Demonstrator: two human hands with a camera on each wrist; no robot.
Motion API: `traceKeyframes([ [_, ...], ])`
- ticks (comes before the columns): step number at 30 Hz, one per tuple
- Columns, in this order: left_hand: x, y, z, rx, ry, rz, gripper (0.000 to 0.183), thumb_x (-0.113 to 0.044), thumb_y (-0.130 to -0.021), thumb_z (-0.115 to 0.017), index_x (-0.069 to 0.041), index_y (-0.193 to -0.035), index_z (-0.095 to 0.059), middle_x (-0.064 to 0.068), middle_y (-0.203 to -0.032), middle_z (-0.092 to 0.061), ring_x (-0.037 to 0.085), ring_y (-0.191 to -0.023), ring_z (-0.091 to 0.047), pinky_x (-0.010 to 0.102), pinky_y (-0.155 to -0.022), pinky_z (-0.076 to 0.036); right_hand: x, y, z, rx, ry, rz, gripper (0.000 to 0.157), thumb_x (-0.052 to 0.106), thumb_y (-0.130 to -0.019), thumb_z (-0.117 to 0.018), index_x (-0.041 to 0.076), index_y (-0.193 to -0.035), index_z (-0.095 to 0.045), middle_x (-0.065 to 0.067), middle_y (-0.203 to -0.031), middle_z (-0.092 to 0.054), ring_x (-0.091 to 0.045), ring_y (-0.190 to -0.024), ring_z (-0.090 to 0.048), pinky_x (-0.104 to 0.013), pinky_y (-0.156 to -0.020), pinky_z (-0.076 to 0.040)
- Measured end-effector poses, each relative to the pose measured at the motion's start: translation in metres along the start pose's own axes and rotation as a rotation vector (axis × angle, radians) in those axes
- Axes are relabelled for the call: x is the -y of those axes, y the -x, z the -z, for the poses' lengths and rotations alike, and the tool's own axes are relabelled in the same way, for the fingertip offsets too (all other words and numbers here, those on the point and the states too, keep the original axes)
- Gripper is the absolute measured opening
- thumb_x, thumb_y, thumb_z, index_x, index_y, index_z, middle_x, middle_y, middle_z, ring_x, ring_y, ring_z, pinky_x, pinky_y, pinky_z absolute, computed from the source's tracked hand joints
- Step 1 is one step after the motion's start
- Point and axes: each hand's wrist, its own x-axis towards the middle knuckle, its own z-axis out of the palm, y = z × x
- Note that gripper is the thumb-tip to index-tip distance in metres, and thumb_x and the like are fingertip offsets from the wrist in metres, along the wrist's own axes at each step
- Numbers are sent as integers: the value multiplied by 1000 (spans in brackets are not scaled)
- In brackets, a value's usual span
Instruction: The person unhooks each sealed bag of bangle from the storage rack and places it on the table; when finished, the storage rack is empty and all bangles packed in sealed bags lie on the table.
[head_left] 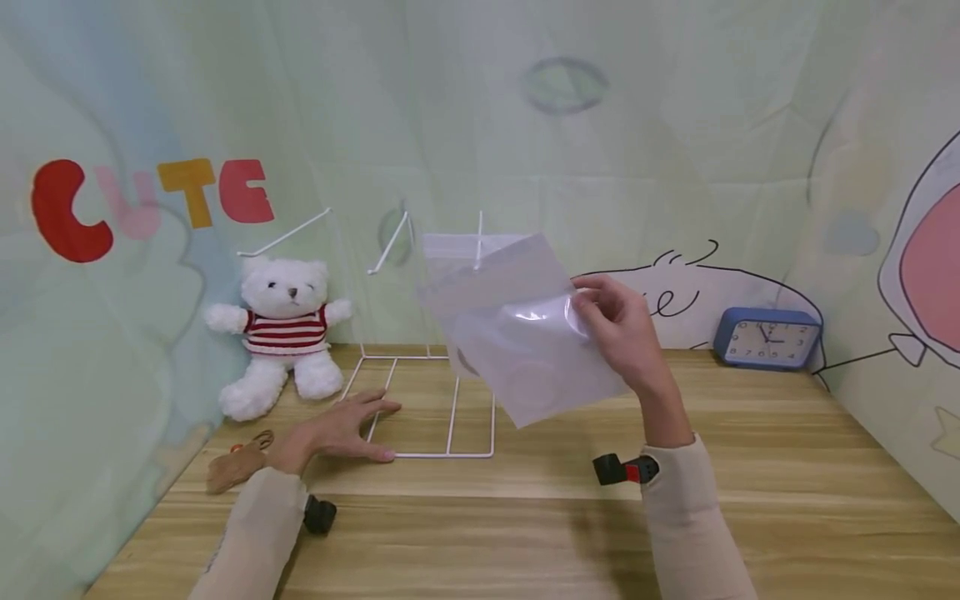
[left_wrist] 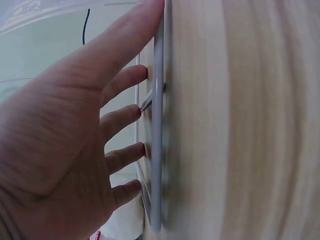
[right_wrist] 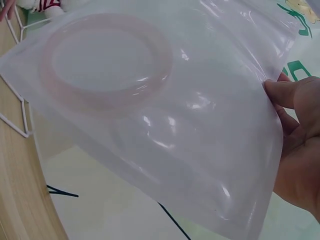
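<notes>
My right hand (head_left: 618,329) pinches the side edge of a frosted clear plastic bag (head_left: 525,333) and holds it tilted above the table. A pale pink ring (right_wrist: 164,60) shows through the bag in the right wrist view. Behind it, another clear bag (head_left: 448,247) overlaps the upright part of a white wire rack (head_left: 442,455). My left hand (head_left: 345,427) lies low over the left side of the rack's base, fingers spread and fairly straight. In the left wrist view its thumb touches the front bar (left_wrist: 157,130).
A white teddy bear (head_left: 285,333) in a striped sweater sits behind the rack's left side. Near my left wrist lies a small brown pouch (head_left: 234,468). A blue clock (head_left: 768,337) stands at the back right, before a printed cloth backdrop (head_left: 675,167).
</notes>
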Motion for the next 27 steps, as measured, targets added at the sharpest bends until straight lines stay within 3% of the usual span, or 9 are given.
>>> traceKeyframes([
  [17,3,-2,-1,5,-5,15,83,-49,-81,-79,-5,-145,-49,34,-154,-29,56,-141,-24,71,-109,-21,13,6,19,-65,-35,44,28,17,-102,-59,2,-124,-65,-15,-100,-69,-16,-79,-63,-22,-70,-53],
  [27,0,-1,0,10,-1,15,82,-48,-82,-80,-5,-144,-50,34,-154,-30,56,-141,-24,70,-109,-21,5,12,42,-143,-62,22,29,20,-103,-58,5,-127,-64,-1,-100,-69,-17,-84,-67,-25,-73,-57],
])
